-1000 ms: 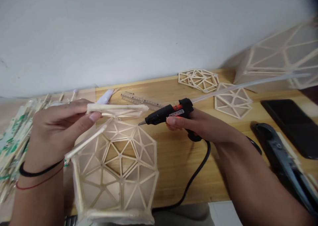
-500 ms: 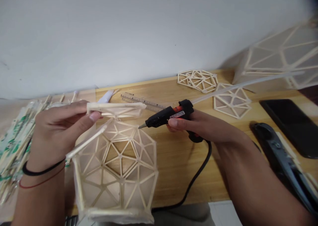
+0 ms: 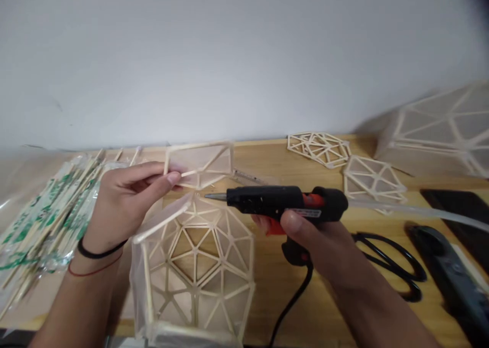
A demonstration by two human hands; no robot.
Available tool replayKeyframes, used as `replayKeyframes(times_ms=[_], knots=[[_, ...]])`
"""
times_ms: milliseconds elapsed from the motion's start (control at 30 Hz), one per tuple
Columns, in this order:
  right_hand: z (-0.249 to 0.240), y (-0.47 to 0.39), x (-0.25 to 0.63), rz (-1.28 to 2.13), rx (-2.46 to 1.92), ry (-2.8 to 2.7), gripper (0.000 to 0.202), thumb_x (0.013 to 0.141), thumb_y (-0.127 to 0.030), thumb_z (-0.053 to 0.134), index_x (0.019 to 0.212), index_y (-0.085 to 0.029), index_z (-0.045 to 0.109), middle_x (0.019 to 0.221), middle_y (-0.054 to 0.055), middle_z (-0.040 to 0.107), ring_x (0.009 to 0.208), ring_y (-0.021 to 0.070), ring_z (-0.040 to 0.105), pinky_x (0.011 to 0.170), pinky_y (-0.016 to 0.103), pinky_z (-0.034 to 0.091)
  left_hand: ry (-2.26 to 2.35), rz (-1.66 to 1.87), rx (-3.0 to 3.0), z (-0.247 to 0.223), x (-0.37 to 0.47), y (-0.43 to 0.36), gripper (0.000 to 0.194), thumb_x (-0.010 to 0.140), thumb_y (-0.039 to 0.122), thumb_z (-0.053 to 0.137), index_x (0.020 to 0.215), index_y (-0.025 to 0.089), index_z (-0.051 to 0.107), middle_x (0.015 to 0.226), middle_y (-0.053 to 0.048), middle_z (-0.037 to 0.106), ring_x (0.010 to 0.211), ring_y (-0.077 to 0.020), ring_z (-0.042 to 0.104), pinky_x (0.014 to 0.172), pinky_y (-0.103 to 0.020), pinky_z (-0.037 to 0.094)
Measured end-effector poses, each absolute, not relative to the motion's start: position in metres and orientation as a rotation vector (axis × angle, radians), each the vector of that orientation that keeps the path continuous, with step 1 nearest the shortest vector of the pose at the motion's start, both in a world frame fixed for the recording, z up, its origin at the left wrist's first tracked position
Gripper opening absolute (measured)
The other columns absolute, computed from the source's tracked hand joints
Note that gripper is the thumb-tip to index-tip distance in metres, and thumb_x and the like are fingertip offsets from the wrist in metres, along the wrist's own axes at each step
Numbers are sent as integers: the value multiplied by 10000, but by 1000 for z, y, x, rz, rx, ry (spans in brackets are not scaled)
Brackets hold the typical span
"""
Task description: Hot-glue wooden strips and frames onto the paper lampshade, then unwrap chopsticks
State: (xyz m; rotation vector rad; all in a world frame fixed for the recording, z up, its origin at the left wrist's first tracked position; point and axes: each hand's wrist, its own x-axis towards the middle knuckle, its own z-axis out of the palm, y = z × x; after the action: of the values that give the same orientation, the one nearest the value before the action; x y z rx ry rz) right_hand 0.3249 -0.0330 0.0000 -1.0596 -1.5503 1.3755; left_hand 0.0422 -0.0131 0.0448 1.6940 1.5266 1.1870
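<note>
Between thumb and fingers, my left hand (image 3: 132, 197) pinches a pentagon panel (image 3: 202, 162) of thin sticks covered in translucent film, tilted up behind the bowl-shaped stick frame (image 3: 194, 282). That frame is built of similar film-covered panels, with an uncovered pentagon in its middle. My right hand (image 3: 305, 236) is wrapped round a black and red glue gun (image 3: 275, 201), a long clear glue stick trailing from its back. The gun's metal tip points left, close to the frame's upper rim and just below the held panel.
Wrapped chopsticks (image 3: 57, 210) lie at the left. Two flat stick panels (image 3: 319, 148) (image 3: 374, 181) and a larger covered structure (image 3: 443, 129) stand toward the back right. A ruler (image 3: 248, 177), black phone (image 3: 454, 210), dark tool (image 3: 446, 271) and coiled cable (image 3: 393, 264) also lie on the wooden table (image 3: 282, 297).
The held panel has tilted up, showing more of its face. The glue gun has turned level and its tip has moved to the frame's upper rim. The view has shifted.
</note>
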Motion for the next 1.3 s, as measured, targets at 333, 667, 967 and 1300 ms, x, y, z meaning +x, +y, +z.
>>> replayKeyframes(times_ms=[333, 667, 967, 1300], knots=[[-1, -41, 311, 1320, -1075, -1627, 535, 958, -736, 596, 800, -243, 734, 710, 36, 654, 644, 192, 624, 546, 279, 557, 1531, 1134, 1663, 46, 45, -13, 74, 843, 244, 815, 868, 268, 880, 946, -9, 876, 834, -176, 820, 752, -235, 674], [-5, -38, 311, 1310, -1107, -1617, 542, 937, -755, 611, 816, -254, 779, 703, 35, 676, 637, 197, 636, 558, 294, 570, 1486, 1154, 1677, 45, 41, -12, 99, 851, 220, 813, 888, 271, 890, 962, -13, 877, 880, -125, 815, 796, -156, 637], [-4, -36, 311, 1439, -1123, -1553, 495, 923, -733, 652, 945, -269, 822, 831, 40, 741, 775, 233, 685, 738, 372, 602, 1477, 1168, 1695, 41, 37, -14, 116, 847, 263, 832, 881, 358, 889, 899, 45, 873, 766, -93, 814, 695, -107, 623], [-3, -31, 308, 1528, -1113, -1550, 536, 917, -748, 644, 840, -223, 725, 786, 23, 645, 777, 208, 618, 679, 317, 519, 1498, 1151, 1737, 39, 36, -11, 87, 860, 293, 826, 859, 356, 887, 896, 31, 872, 795, -114, 810, 696, -142, 626]])
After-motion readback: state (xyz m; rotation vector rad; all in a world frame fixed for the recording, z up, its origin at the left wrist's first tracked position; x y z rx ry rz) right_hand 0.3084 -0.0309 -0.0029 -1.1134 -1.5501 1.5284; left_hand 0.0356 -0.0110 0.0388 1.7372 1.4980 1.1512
